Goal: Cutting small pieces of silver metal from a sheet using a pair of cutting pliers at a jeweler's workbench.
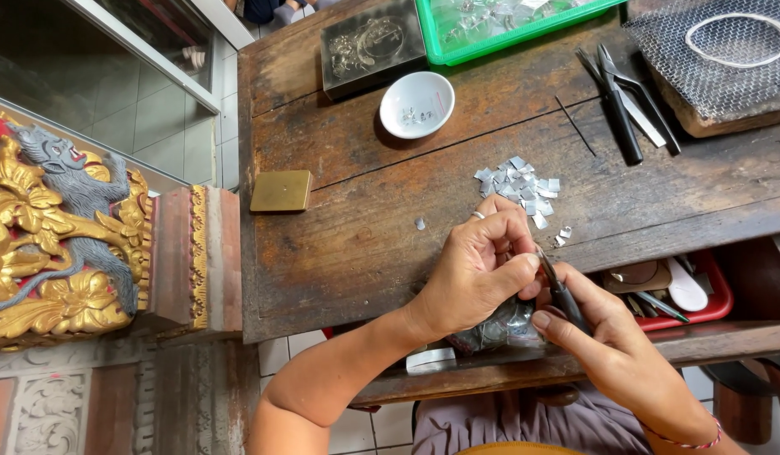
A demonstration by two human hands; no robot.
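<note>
Works at the near edge of the wooden bench [348, 244], well below and to the right of the white bowl [417, 104]. Curls the left hand [478, 270] tight, fingertips pinched together; whatever sits between them is too small to make out. Wraps the right hand [609, 337] around a dark-handled tool [562, 295], tip pointing up into the left hand's pinch. Keeps a clear bag of silvery bits [499, 329] just under both hands.

As for progress, by judgement only: shows a loose heap of small cut silver pieces [518, 187] below and right of the bowl, between bowl and hands, with one stray piece [420, 223] straight below the bowl. Looks like plenty handled or waiting there; cannot be told which. Holds a few tiny bits in the bowl itself.

Around the bowl: a dark embossed plate [373, 42] just above it, a green tray [491, 38] above and right, black pliers and tweezers [626, 101] well to the right, a wire mesh pad [718, 67] beyond those. A brass block [281, 190] below and left. A red tray [710, 307] of oddments far below and right, under the bench top.

Worn, cracked, dark wood for a surface. Far left of the bowl, a gilded carved panel [61, 227] with a grey rat, and pale floor tiles [154, 118].
</note>
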